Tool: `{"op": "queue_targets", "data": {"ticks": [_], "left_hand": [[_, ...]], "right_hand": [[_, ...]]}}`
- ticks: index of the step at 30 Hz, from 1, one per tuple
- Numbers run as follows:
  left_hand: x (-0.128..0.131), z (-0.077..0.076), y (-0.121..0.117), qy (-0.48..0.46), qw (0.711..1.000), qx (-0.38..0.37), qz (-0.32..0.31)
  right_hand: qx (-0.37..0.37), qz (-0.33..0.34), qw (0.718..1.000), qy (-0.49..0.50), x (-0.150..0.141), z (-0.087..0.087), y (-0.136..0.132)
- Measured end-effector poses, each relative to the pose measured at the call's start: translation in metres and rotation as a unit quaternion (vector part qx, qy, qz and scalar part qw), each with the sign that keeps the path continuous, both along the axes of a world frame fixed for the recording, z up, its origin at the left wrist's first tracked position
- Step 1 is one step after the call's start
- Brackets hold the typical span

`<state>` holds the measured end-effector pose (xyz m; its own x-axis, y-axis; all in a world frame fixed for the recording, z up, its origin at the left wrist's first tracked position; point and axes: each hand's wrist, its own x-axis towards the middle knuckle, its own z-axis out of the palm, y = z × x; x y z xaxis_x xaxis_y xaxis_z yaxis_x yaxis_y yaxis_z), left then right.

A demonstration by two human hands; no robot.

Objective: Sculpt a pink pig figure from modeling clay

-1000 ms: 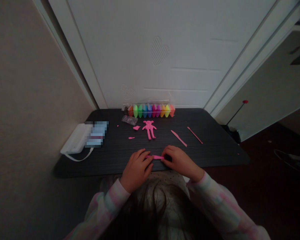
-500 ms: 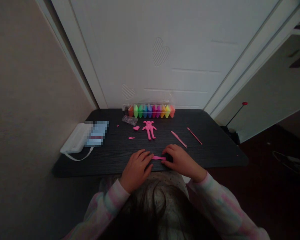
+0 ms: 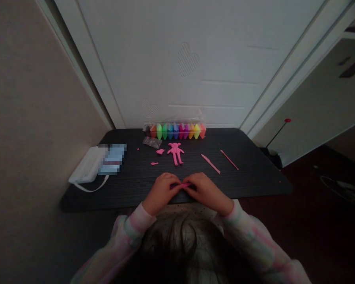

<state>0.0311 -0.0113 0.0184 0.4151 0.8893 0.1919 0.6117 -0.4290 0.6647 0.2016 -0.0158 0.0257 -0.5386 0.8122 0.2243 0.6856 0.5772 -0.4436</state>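
Observation:
My left hand [image 3: 160,192] and my right hand [image 3: 205,191] meet at the near edge of the dark table [image 3: 254,177]. Both pinch a small pink clay strip [image 3: 182,185] between their fingertips, just above the tabletop. A flat pink clay figure [image 3: 175,151] with arms and legs lies farther back at the middle. Small pink clay bits [image 3: 155,163] lie to its left.
A row of coloured clay packs [image 3: 176,131] stands along the far edge against a white door. Two pink modelling tools [image 3: 211,163] [image 3: 229,159] lie at the right. A white pouch [image 3: 88,169] sits at the left edge, a clear wrapper [image 3: 152,142] behind the bits.
My hands have drawn closer together. The pink strip that lay stretched between them on the table is now bunched and lifted in my fingertips.

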Motion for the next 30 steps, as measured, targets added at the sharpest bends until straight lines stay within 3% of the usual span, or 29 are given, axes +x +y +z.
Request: {"op": "queue_targets", "data": {"ticks": [5, 15, 30], "left_hand": [[-0.003, 0.008, -0.002, -0.040, 0.999, -0.028, -0.013], [-0.001, 0.017, -0.009, -0.017, 1.000, -0.015, -0.011], [-0.001, 0.019, -0.010, -0.138, 0.978, -0.158, -0.018]], "right_hand": [[-0.007, 0.004, 0.998, 0.058, 0.001, 0.006, -0.004], [-0.038, -0.002, 0.995, 0.092, 0.002, 0.012, -0.004], [-0.136, -0.025, 0.975, 0.174, 0.002, 0.014, -0.007]]}}
